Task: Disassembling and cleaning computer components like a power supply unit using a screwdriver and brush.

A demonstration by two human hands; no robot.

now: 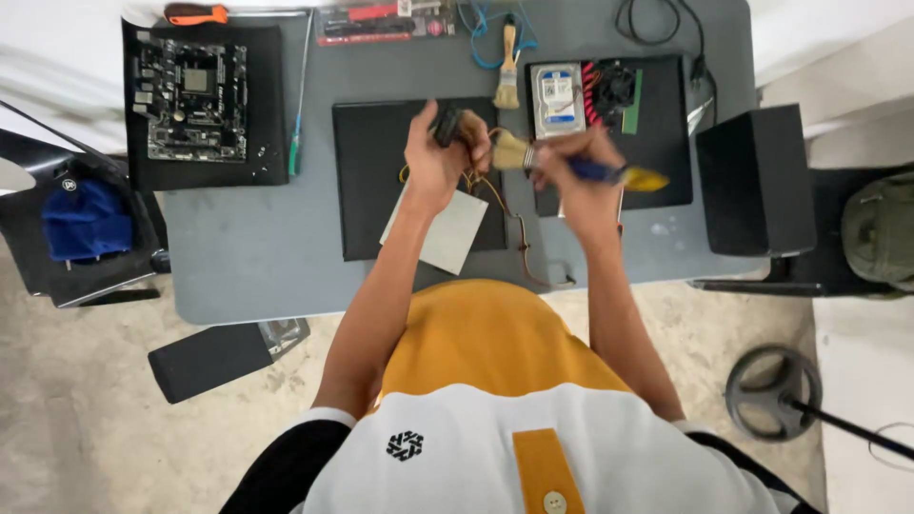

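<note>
You're mid-cleaning, by the look of it: your left hand (433, 157) is closed around a small dark component (447, 124) with thin wires (505, 205) trailing down, raised over the black mat (367, 181) on the grey surface (267, 247). Your right hand (576, 171) grips a blue-handled brush (571, 164), bristles just right of the part. Next move likely wants short strokes with a steady left grip. A second brush (507, 71) lies far, a hard drive (559, 100) to its right.

Motherboard (190, 98) left of mat (367, 181); hard drive (558, 99) right.
</note>
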